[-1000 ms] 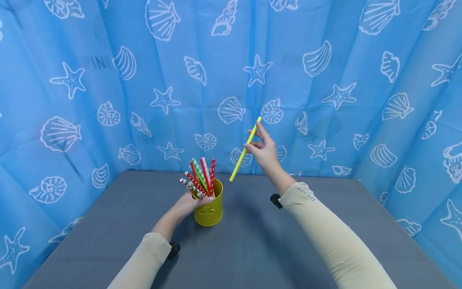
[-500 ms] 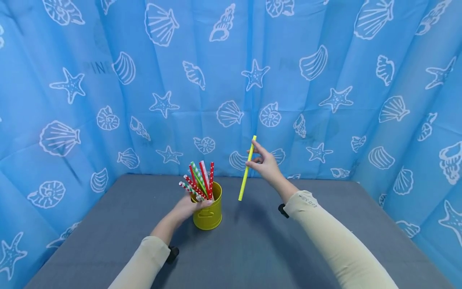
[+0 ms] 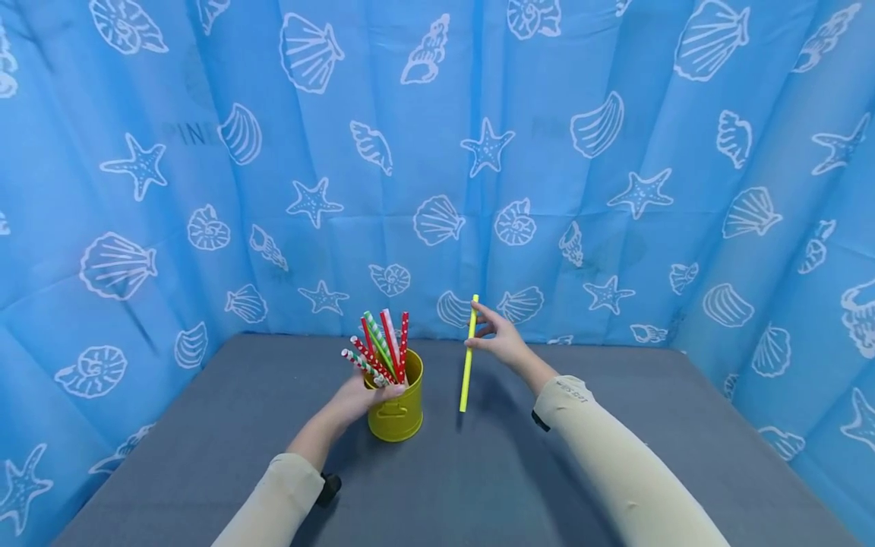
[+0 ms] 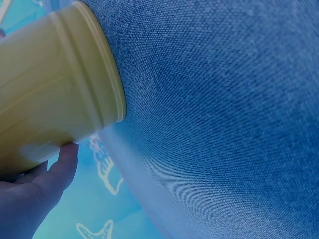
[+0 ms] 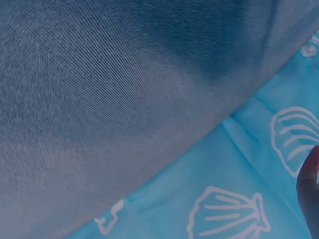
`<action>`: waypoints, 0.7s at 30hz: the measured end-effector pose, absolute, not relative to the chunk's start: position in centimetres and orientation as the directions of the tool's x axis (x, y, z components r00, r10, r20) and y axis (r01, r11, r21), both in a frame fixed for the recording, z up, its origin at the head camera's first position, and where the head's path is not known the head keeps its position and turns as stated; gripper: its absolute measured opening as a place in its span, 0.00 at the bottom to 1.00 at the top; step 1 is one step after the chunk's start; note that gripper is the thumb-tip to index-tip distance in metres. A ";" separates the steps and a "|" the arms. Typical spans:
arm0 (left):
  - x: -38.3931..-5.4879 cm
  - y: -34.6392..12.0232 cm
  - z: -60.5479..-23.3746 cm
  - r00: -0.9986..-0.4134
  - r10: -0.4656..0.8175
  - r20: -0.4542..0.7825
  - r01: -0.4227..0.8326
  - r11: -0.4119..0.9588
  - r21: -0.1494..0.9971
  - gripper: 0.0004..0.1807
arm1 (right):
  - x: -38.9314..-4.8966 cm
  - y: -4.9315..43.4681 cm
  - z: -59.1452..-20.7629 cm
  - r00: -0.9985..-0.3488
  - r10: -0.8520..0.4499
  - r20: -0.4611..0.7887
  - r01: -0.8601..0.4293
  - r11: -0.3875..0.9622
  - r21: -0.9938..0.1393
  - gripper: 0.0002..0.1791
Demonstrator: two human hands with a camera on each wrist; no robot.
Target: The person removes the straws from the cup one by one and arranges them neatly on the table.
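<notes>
- While a sky-blue fabric curtain (image 3: 444,262) printed with white seashells and starfish fills the top and both sides of the head view, a flat tabletop covered in grey cloth (image 3: 444,486) spreads across the bottom.
- Two cream fabric sleeves enter from below, the left sleeve (image 3: 270,501) at lower centre-left and the right sleeve (image 3: 622,456) at lower right.
- A round yellow metal-looking bucket (image 3: 403,422) stands upright on the cloth, just below the centre of the frame.
- The left hand (image 3: 358,399) grips the bucket from its left side, thumb along the near rim, other fingers bent round the wall.
- The right hand (image 3: 502,339), right of centre, pinches between thumb and fingertips, barely parted.
- In that pinch is a plain yellow tubular straw (image 3: 468,368), nearly vertical, well apart from the bucket.
- Slim patterned straws (image 3: 403,342), red-and-white and green-and-white among them, lean inside the bucket.
</notes>
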State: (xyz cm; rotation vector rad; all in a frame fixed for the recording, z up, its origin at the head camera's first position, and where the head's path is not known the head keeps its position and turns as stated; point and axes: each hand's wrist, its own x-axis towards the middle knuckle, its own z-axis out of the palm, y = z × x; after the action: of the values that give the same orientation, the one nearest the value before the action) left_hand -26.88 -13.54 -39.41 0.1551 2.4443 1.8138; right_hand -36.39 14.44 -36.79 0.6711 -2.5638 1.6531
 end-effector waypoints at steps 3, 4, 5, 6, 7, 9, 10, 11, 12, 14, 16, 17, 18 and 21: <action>-26.9 -13.6 -39.5 -0.991 0.136 -0.014 0.025 0.284 0.959 0.46 | -37.0 14.3 -37.6 -0.914 -0.351 0.203 -0.333 0.363 -0.870 0.42; -26.9 -13.6 -39.5 -0.991 0.134 -0.013 0.025 0.282 0.959 0.46 | -37.3 14.3 -37.9 -0.915 -0.355 0.190 -0.324 0.370 -0.871 0.42; -26.9 -13.6 -39.5 -0.991 0.133 -0.011 0.027 0.280 0.960 0.45 | -37.4 14.2 -38.1 -0.917 -0.358 0.174 -0.314 0.381 -0.869 0.42; -26.9 -13.5 -39.5 -0.991 0.135 -0.010 0.028 0.278 0.960 0.45 | -37.6 14.2 -38.4 -0.920 -0.358 0.162 -0.304 0.387 -0.871 0.42; -26.8 -13.5 -39.5 -0.991 0.134 -0.010 0.028 0.280 0.959 0.45 | -37.8 14.2 -38.6 -0.922 -0.356 0.151 -0.296 0.399 -0.868 0.42; -26.9 -13.5 -39.4 -0.992 0.129 -0.006 0.030 0.278 0.960 0.45 | -38.0 14.1 -39.0 -0.924 -0.358 0.133 -0.284 0.414 -0.865 0.42; -26.8 -13.5 -39.4 -0.992 0.129 -0.002 0.034 0.276 0.960 0.46 | -38.2 14.1 -39.2 -0.925 -0.359 0.126 -0.278 0.414 -0.867 0.43; -26.8 -13.5 -39.4 -0.991 0.132 0.000 0.036 0.272 0.962 0.46 | -38.2 14.0 -39.4 -0.927 -0.356 0.118 -0.270 0.416 -0.868 0.42; -26.8 -13.5 -39.4 -0.991 0.131 0.001 0.036 0.270 0.962 0.47 | -38.3 13.9 -39.6 -0.927 -0.358 0.112 -0.266 0.415 -0.870 0.42; -26.7 -13.4 -39.5 -0.991 0.132 0.005 0.041 0.265 0.963 0.47 | -38.3 13.9 -40.0 -0.926 -0.365 0.101 -0.257 0.410 -0.875 0.42; -26.5 -13.4 -39.5 -0.991 0.133 0.009 0.043 0.260 0.965 0.47 | -38.4 13.8 -40.3 -0.923 -0.374 0.091 -0.253 0.411 -0.876 0.42; -26.5 -13.3 -39.6 -0.991 0.131 0.007 0.041 0.255 0.966 0.47 | -38.4 13.8 -40.5 -0.921 -0.380 0.084 -0.252 0.417 -0.873 0.42; -26.4 -13.3 -39.6 -0.992 0.129 0.008 0.041 0.254 0.966 0.46 | -38.5 13.8 -40.7 -0.920 -0.385 0.076 -0.250 0.425 -0.870 0.42; -26.4 -13.3 -39.8 -0.992 0.128 0.011 0.043 0.250 0.967 0.46 | -39.1 13.7 -41.2 -0.920 -0.389 0.051 -0.243 0.464 -0.851 0.41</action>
State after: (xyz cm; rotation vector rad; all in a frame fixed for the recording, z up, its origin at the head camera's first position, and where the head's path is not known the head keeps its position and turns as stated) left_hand -26.39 -13.29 -39.76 0.1660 2.4277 1.8749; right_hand -39.05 13.74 -41.23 0.6130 -2.8147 1.5951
